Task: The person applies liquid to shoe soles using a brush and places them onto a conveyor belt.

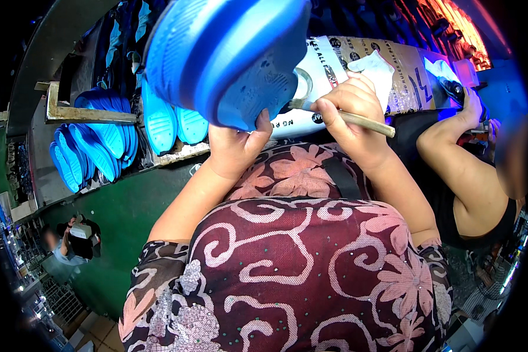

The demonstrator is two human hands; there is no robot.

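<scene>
We hold a blue shoe sole (pixel 229 58) up close before us, its ridged underside turned toward us, above our lap. Our left hand (pixel 236 146) grips the sole at its lower edge, thumb pressed on the tread and the other fingers hidden behind it, so it is clamped on the sole. Our right hand (pixel 349 114) sits just right of the sole, its fingers closed tight around a pale wooden brush handle (pixel 366 123) that sticks out to the right; the metal end of the brush (pixel 302 91) meets the sole's edge.

Behind the sole and our right hand lies a large white sack (pixel 325 64) with dark printed lettering, running into a brown printed part (pixel 402 70) farther right. A crumpled white cloth (pixel 372 67) rests on it just above our right hand.

Left of the sole, more blue soles (pixel 91 146) hang stacked over a rusty metal bar (pixel 82 112), and two lighter blue ones (pixel 173 123) stand upright beside them on the tabletop's worn edge (pixel 176 154).

Right of the sole, another person's bare forearm (pixel 452 152) reaches up toward a dark thing under blue light (pixel 454 91). Far below and left of the sole, a person (pixel 76 240) sits on the green floor (pixel 117 217).
</scene>
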